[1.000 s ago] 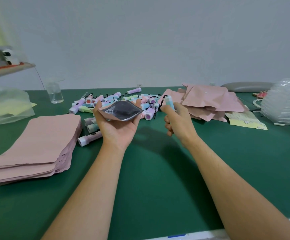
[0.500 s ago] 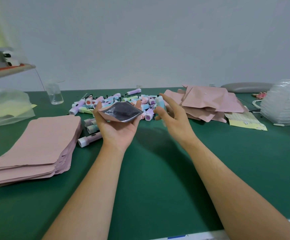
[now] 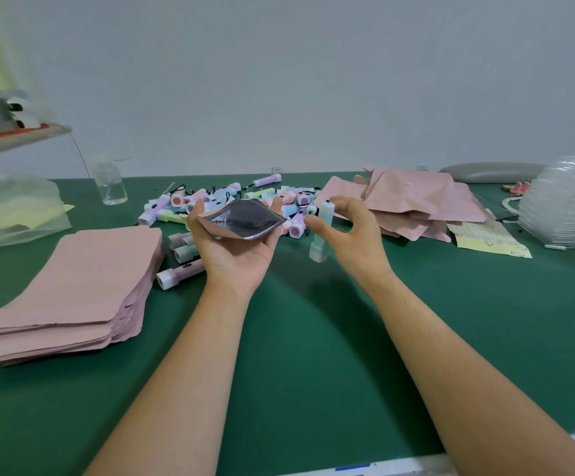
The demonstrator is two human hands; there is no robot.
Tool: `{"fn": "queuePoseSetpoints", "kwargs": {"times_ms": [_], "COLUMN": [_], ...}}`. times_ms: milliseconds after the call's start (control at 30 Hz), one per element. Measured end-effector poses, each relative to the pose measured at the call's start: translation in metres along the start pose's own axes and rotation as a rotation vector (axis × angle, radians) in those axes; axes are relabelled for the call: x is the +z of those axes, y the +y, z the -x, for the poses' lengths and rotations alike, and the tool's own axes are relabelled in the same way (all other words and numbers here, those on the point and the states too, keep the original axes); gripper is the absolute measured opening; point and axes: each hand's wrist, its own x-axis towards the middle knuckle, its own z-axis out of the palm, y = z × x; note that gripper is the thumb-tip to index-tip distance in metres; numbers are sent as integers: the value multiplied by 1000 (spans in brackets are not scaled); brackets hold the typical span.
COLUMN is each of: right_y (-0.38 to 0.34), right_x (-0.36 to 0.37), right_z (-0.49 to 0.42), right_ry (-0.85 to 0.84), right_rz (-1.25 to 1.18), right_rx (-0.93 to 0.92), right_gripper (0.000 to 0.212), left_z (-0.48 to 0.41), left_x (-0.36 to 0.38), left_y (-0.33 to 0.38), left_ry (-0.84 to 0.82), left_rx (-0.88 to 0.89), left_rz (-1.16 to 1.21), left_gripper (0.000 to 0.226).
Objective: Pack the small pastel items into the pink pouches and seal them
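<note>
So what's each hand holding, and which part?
Left hand cups the open pink pouch from below, squeezing its side edges. Right hand pinches a mint pastel item near its upper end.

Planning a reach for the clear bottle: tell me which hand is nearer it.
Left. The left hand sits right of the bottle, holding a pouch; the right hand is farther right, gripping a mint item.

left hand (image 3: pixel 238 259) cups pouch (image 3: pixel 241 219), right hand (image 3: pixel 360 238) pinches item (image 3: pixel 318 248)
</note>
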Motion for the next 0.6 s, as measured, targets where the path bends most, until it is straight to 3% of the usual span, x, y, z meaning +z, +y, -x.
{"fn": "queuePoseSetpoints", "kwargs": {"times_ms": [200,300,400,600], "right_y": [7,5,-1,-23], "right_x": [0,-2,-1,8], "right_z": [2,1,2,12], "right_ry": [-53,-42,7,269], "right_rz": [148,99,-48,-233], "right_rx": [60,51,-49,-346], "right_gripper": [36,34,29,26], "left_z": [0,0,-1,-3], "left_x": [0,1,1,-1], "left_y": [-1,0,-3,-1], "left_ry": [4,5,6,38], "left_rx": [11,19,34,55], "left_rz": [-14,-23,-46,-117], "left_gripper": [87,78,74,60]}}
